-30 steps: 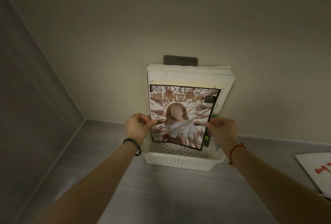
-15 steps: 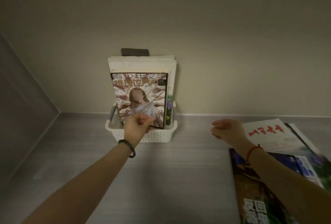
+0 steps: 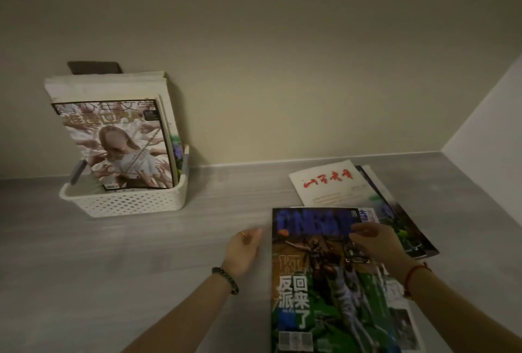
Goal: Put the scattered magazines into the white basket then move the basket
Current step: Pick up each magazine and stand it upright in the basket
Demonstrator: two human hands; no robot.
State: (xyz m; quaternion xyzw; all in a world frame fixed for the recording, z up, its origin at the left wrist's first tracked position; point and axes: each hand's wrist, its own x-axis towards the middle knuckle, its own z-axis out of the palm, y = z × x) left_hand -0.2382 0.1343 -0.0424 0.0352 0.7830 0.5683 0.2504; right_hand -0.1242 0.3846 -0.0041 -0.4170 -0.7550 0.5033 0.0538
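At lower right of the frame, a dark-covered magazine [image 3: 324, 282] lies flat on the desk [image 3: 141, 268], long axis running toward the wall. The right hand [image 3: 372, 242] rests open-fingered on its top; the left hand [image 3: 244, 248] hovers open beside its left edge. Upper left, the white basket [image 3: 124, 201] holds upright magazines [image 3: 118, 140].

grey floor [image 3: 141, 268] | beige wall [image 3: 282, 56] | dark wall plate [image 3: 94, 67]

Dark-covered magazine [image 3: 324, 282] cut off at bottom edge
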